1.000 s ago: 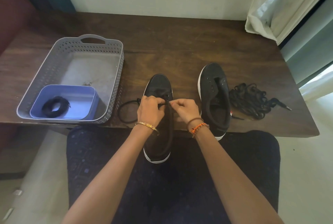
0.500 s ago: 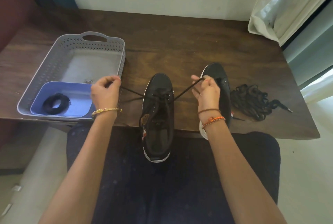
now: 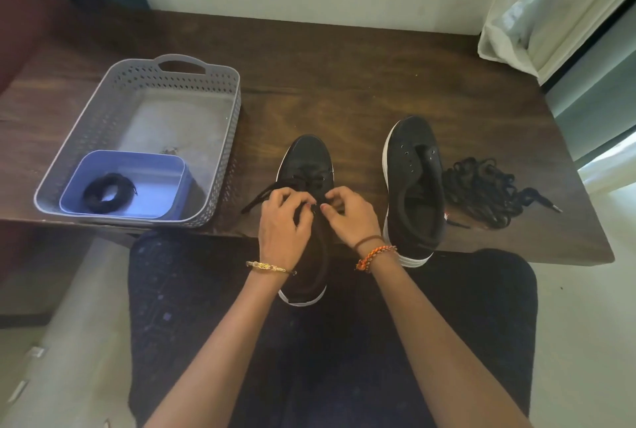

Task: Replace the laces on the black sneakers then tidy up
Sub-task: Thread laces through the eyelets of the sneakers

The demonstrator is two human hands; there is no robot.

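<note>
Two black sneakers with white soles stand on the dark wooden table. The left sneaker (image 3: 306, 159) overhangs the front edge onto my lap, with a black lace (image 3: 261, 195) threaded through its front eyelets. My left hand (image 3: 284, 217) and my right hand (image 3: 347, 214) meet over its tongue, each pinching a lace end. A loose length of lace trails left from my left hand. The right sneaker (image 3: 414, 183) has bare eyelets. A tangled heap of black laces (image 3: 481, 192) lies to its right.
A grey perforated basket (image 3: 103, 128) stands at the table's left, holding a blue tub (image 3: 155, 169) with a coiled black lace (image 3: 106, 192). A pale curtain (image 3: 550, 4) hangs at the back right. The wall runs behind the table (image 3: 344, 83).
Half a second ago both hands were spread wide, pulling the lace ends taut. They have come back together over the left sneaker's eyelets, and the lace has gone slack.
</note>
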